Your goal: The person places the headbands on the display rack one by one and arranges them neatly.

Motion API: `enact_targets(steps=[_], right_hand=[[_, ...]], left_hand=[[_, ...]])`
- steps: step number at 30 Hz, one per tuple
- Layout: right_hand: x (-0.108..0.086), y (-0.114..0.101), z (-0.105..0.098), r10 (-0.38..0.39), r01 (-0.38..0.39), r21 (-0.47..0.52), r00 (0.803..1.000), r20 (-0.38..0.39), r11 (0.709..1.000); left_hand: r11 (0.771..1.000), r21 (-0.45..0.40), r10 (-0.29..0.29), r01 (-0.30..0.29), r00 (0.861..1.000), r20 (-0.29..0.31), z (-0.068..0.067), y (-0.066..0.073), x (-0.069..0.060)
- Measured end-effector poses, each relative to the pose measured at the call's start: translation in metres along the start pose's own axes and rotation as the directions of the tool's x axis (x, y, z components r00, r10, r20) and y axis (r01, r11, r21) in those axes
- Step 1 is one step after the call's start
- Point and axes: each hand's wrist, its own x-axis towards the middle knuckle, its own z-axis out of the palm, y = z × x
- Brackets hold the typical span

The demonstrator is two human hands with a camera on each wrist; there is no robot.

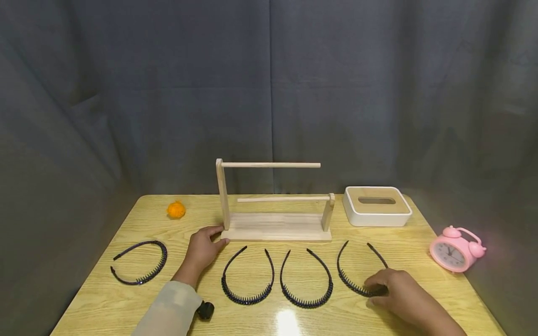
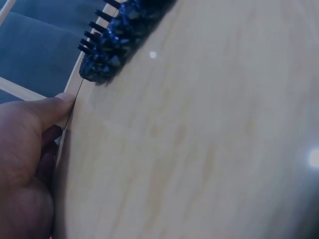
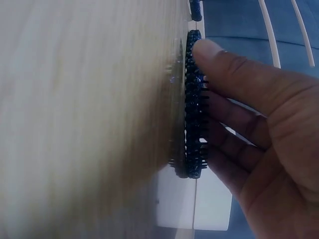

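Note:
A wooden two-bar rack (image 1: 275, 226) stands at the table's far middle. My left hand (image 1: 203, 249) grips the left end of its base, with the thumb along the front edge, as the left wrist view also shows. My right hand (image 1: 403, 294) pinches the toothed curve of the rightmost dark headband (image 1: 353, 285). In the right wrist view the thumb lies on one side of this headband (image 3: 193, 114) and the fingers on the other. Two similar headbands, one left of centre (image 1: 247, 301) and one at centre (image 1: 307, 304), lie between my hands, tips toward the rack.
Another dark headband (image 1: 163, 261) lies at the far left, tips pointing left. Behind it is a fuzzy orange ball (image 1: 176, 210). A white tissue box (image 1: 378, 219) with a wooden lid stands right of the rack. A pink alarm clock (image 1: 449, 254) sits at the right edge.

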Motion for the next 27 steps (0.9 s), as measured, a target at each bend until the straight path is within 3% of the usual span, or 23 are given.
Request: enact_targets(steps=[3,14,20,27], right_hand=[[0.002,0.0,0.0,-0.008,0.009,-0.028,0.999,0.035,1.0],[0.004,0.0,0.002,0.018,-0.015,-0.065,0.999,0.039,0.998],[0.0,-0.002,0.003,-0.022,0.023,0.013,0.999,-0.046,1.0],[0.001,-0.013,-0.009,0.059,-0.028,0.166,0.981,-0.183,0.986]], left_hand=[[1.0,-0.003,0.007,-0.007,1.0,-0.006,0.0,-0.002,0.0],[1.0,-0.016,0.008,-0.008,1.0,-0.003,0.001,-0.005,-0.002],[0.999,-0.041,-0.022,0.022,1.0,0.003,0.001,-0.005,-0.001],[0.998,-0.056,-0.035,0.035,0.999,0.0,0.0,-0.004,-0.001]])
